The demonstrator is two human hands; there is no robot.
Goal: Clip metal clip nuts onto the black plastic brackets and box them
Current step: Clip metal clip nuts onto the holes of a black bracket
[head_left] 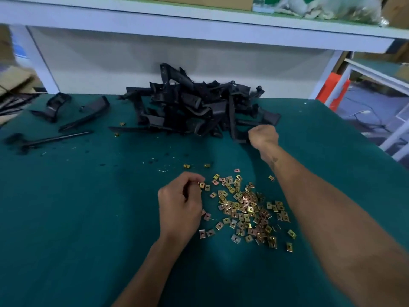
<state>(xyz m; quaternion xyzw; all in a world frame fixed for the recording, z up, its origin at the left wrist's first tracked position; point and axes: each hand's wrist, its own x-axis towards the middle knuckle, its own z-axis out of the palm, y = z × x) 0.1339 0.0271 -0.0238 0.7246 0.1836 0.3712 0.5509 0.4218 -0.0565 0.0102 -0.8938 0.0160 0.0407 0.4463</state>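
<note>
Now two bare forearms are reaching over a workbench [66, 218] covered in a dark green, felt-like mat. The left hand [180, 202] is hovering at the near-left edge of a scatter of clip nuts [245, 209], its fingers curling inward with the thumb and forefinger meeting at one small brass-coloured piece; it appears to be pinching that nut, though the contact is too small to read with certainty. The nuts are lying loose on the mat as flat, folded, roughly square bits of shiny metal, gold and coppery in tone, each with a small dark hole in its face; they are piling thickest in the middle and thinning out toward the edges, with a few strays lying farther up the mat.

The right hand [263, 135] is stretching far forward, fingers clenching into a fist at the near-right edge of the heap of brackets [194, 107]. It seems to be touching a black piece there, but the fingers are hiding whether anything is actually being gripped.

The brackets are sitting in a tangled mound against the white back panel [132, 63], matte black moulded plastic with curved arms, flat tabs and ribbed faces. Off to the left, a few separate black parts [88, 114] are lying apart from the heap, among them a long thin rod [55, 138].
</note>
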